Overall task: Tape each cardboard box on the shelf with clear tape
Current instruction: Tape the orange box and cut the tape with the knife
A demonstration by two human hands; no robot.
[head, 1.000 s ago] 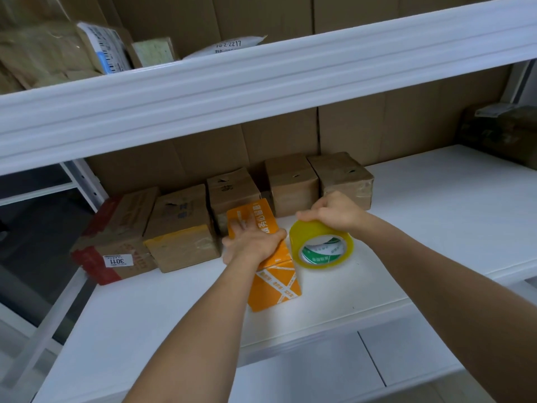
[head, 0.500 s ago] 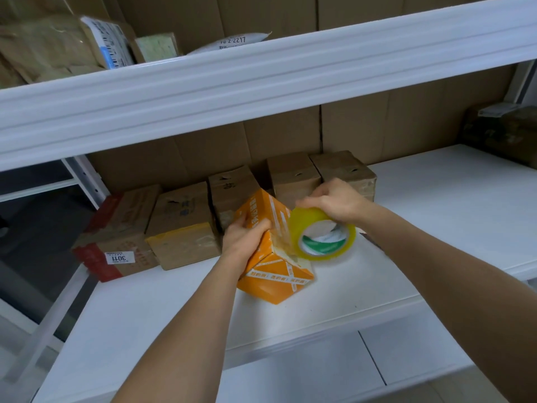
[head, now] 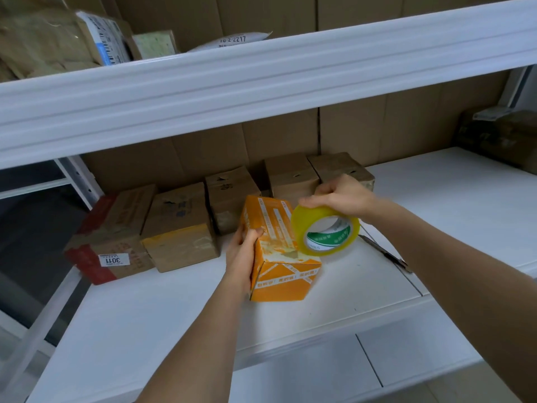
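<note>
An orange cardboard box with white printed tape stands tilted on the white shelf. My left hand grips its left side, thumb on the upper face. My right hand holds a yellowish roll of clear tape from above, pressed against the box's right side. A strip of tape lies on the box face beside the roll. Several brown cardboard boxes line the back of the shelf.
A thin dark tool, perhaps a cutter, lies on the shelf right of the roll. The upper shelf's white rail hangs overhead with parcels on it. A dark wrapped package sits at the far right.
The orange box went from lying flat to tipped up on end in my left hand. The roll moved against the box's right side and tape now lies on its face.
</note>
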